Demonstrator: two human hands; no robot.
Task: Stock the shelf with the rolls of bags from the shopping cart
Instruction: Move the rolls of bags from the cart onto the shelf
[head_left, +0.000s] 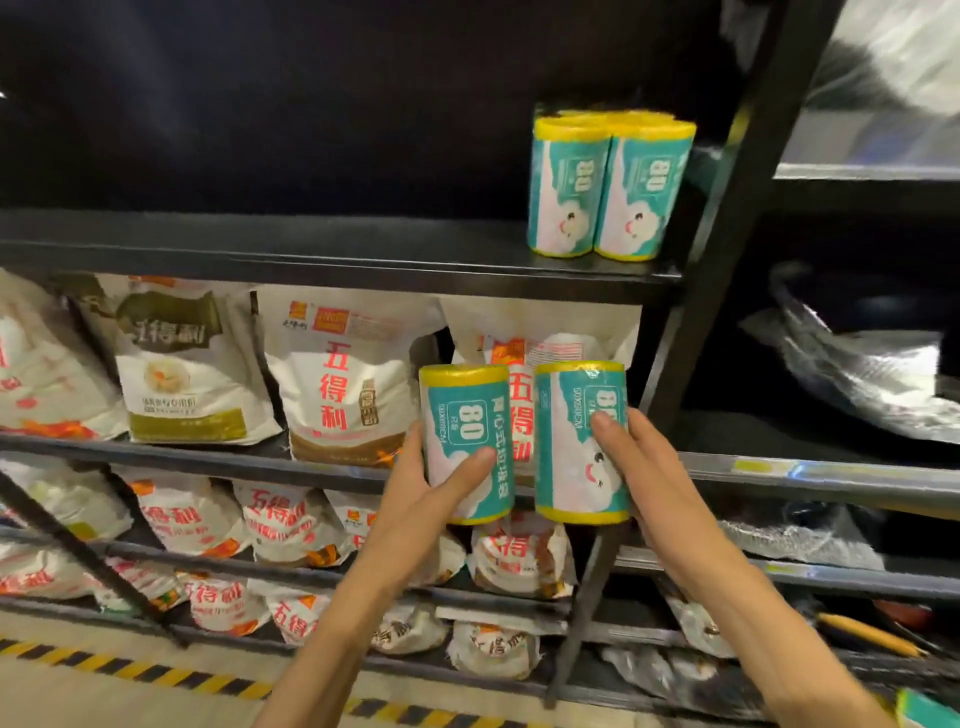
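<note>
left hand grips roll | right hand grips second roll | flour bags behind

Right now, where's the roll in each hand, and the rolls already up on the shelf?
teal, yellow-ended roll in left hand (467, 441), head view, label's middle
teal, yellow-ended roll in right hand (574, 441), head view, label's middle
shelved teal rolls (608, 187), head view, front pair's labels

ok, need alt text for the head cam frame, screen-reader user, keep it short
A person holds two upright teal-and-yellow rolls of bags, one in the left hand and one in the right hand, in front of a dark shelf unit. More matching rolls already stand at the right end of the upper shelf, and white flour bags fill the shelves below.
</note>
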